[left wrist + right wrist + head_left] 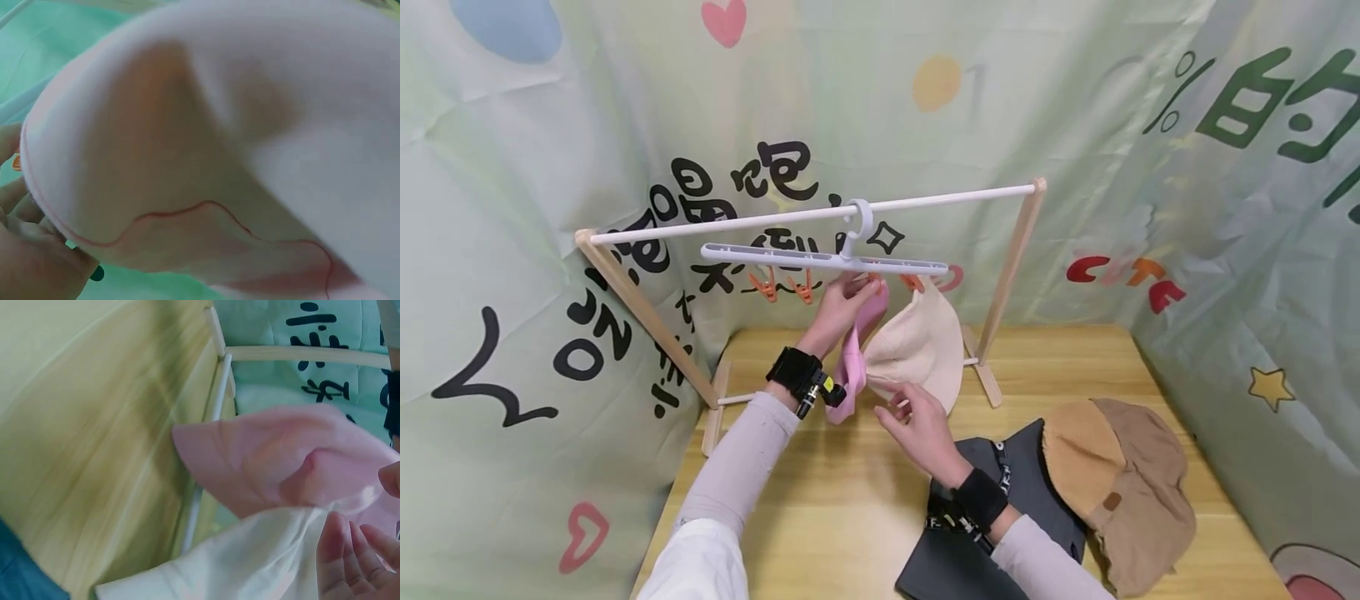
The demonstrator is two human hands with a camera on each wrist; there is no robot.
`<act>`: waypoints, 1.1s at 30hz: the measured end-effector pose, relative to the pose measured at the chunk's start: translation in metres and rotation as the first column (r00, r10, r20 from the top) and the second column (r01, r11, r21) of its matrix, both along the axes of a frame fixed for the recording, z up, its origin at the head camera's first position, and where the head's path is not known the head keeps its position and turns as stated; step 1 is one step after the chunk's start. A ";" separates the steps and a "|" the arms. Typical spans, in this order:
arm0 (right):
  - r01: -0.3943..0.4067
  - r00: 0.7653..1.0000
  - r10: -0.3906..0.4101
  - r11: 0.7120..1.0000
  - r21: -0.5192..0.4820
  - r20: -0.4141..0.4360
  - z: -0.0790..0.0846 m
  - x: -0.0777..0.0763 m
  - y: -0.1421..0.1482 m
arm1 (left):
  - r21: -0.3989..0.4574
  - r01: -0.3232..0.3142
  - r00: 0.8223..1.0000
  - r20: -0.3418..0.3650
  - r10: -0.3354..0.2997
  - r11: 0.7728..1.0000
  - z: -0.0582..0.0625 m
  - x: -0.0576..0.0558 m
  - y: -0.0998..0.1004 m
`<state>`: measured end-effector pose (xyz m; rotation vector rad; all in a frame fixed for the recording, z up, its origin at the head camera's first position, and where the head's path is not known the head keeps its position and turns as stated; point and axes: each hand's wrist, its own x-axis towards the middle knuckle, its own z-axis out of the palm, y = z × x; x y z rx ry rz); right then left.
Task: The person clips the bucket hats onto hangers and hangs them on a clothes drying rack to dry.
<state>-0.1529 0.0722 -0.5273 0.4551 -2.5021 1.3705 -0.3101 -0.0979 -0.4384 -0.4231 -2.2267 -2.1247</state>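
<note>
In the head view my left hand [842,310] pinches an orange clip [878,287] under a pale lilac hanger [820,259]. A pink bucket hat [852,367] hangs down just beside this hand, its upper edge at the clip. To its right, a cream bucket hat [921,346] hangs from another orange clip [913,282]. My right hand [917,425] is by the lower edge of the cream hat, fingers loosely bent with nothing between them. Pale hat fabric [169,162] fills most of the left wrist view and hides part of the left hand.
The hanger hooks over a white rail [955,199] on wooden posts [1013,267]. Two more orange clips [805,289] dangle at left. On the wooden table [835,508], a dark hat-like item [958,558] and a brown earflap hat [1142,492] lie at right. Printed curtains [850,100] surround the table.
</note>
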 end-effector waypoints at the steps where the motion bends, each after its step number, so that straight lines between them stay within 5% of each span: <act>1: 0.007 1.000 -0.007 1.000 -0.002 0.011 -0.001 0.001 0.003 | -0.010 -0.002 1.000 0.003 0.002 1.000 -0.001 0.001 0.000; 15: 0.082 0.994 -0.085 0.996 0.046 0.066 -0.034 0.007 0.052 | -0.124 -0.019 0.992 0.119 0.034 0.992 -0.013 0.023 -0.036; 20: 0.032 0.994 -0.041 0.995 0.092 0.103 -0.049 0.008 0.071 | -0.044 -0.068 0.988 0.139 0.074 0.997 -0.010 0.037 -0.051; 26: -0.129 0.976 0.098 0.979 0.156 0.195 -0.068 0.009 0.089 | 0.037 -0.111 0.984 0.143 0.105 0.993 -0.007 0.049 -0.062; 33: -0.228 0.965 0.174 0.928 0.295 0.198 -0.082 0.004 0.107 | 0.224 -0.067 0.997 0.057 0.056 0.972 0.008 0.052 -0.068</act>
